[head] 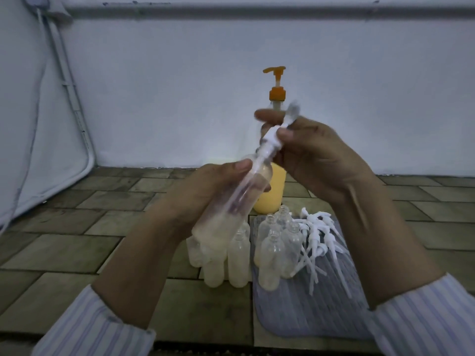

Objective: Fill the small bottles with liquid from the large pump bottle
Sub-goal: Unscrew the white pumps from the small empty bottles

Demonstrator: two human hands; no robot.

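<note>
Nearest me I see two striped sleeves (84, 327) rising from the bottom corners. My left hand (205, 194) grips a clear small bottle (231, 204), fingers curled round its middle, and the bottle tilts with its neck up and to the right; a pale liquid sits in its lower part. My right hand (308, 155) is just above and right of the left, its thumb and fingers pinching the white pump cap (267, 140) that sits at the bottle's neck; the cap is blurred, and I cannot tell whether it is fully seated. Below the left hand, a cluster of filled bottles (236, 260) stands on the tiled floor (64, 250). Below and between the hands, open clear bottles (276, 242) stand on a grey ribbed mat (308, 314). Under the right wrist, a heap of white pumps (318, 235) lies on the same mat. Beyond both hands stands the large bottle (272, 191), yellow liquid low inside, its orange pump (276, 83) showing above my fingers against a pale wall (180, 86).
</note>
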